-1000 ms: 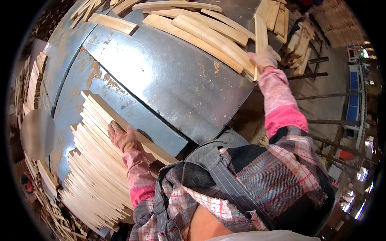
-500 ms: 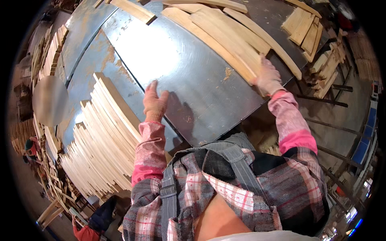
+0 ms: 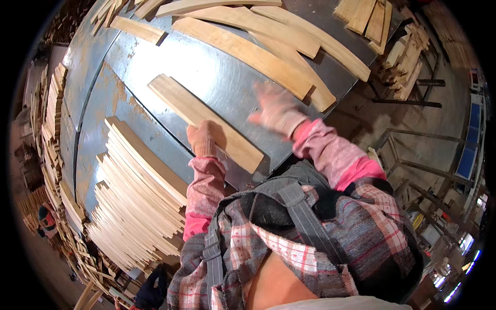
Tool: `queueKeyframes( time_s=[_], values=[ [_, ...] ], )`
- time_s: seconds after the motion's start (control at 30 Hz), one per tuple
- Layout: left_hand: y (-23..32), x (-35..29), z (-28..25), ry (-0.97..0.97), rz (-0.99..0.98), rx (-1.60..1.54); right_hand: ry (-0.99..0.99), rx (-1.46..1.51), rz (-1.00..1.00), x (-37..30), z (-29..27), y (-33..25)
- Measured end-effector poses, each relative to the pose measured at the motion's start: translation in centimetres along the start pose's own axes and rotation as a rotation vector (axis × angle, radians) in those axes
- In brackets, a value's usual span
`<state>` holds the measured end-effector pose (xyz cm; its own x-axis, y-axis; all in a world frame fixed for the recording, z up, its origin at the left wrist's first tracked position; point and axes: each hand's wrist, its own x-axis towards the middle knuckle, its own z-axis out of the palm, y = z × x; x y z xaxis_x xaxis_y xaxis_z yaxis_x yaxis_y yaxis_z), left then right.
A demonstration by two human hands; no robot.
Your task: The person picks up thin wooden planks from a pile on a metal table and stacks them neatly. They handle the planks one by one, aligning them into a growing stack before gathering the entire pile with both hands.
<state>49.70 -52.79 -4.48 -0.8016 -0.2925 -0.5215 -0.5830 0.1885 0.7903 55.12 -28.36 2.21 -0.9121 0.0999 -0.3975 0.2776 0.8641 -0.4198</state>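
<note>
My left hand [image 3: 203,138] is closed on the near edge of a pale wooden board [image 3: 191,106], which lies slantwise over the metal tabletop [image 3: 227,90]. To the right of that board, my right hand [image 3: 279,111] is slightly blurred, its fingers spread and nothing in them. Beyond it several long curved boards [image 3: 243,54] overlap in a loose pile. Left of my left hand stands a tight row of narrow light boards [image 3: 139,191], set on edge with uneven ends.
A short board [image 3: 137,30] lies at the table's far side. More planks [image 3: 364,20] are at the far right, beside a rack of offcuts [image 3: 408,64]. Metal frames [image 3: 418,134] stand right of the table. Other people [image 3: 46,217] are at the left edge.
A board from the curved pile now lies nearer, in front of me, with my left hand gripping it. My right hand has let go of the pile's board and moved left, fingers spread.
</note>
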Motion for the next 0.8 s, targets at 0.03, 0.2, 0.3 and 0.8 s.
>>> queueKeyframes(
  time_s=[0.03, 0.2, 0.3, 0.8],
  values=[
    [-0.8, 0.5, -0.3, -0.002, -0.042, -0.132, 0.101, -0.093, 0.062, 1.1, -2.0, 1.1],
    [3.2, -1.5, 1.2, 0.116, 0.063, 0.216, -0.005, -0.267, 0.183, 4.7, -3.8, 7.3],
    [2.3, -0.8, -0.7, 0.081, 0.148, 0.076, -0.171, 0.106, 0.077, 0.8, -2.5, 1.6],
    [5.4, -1.8, 0.4, 0.016, 0.002, -0.069, 0.138, -0.430, 0.192, 15.8, -12.3, 10.3]
  ],
)
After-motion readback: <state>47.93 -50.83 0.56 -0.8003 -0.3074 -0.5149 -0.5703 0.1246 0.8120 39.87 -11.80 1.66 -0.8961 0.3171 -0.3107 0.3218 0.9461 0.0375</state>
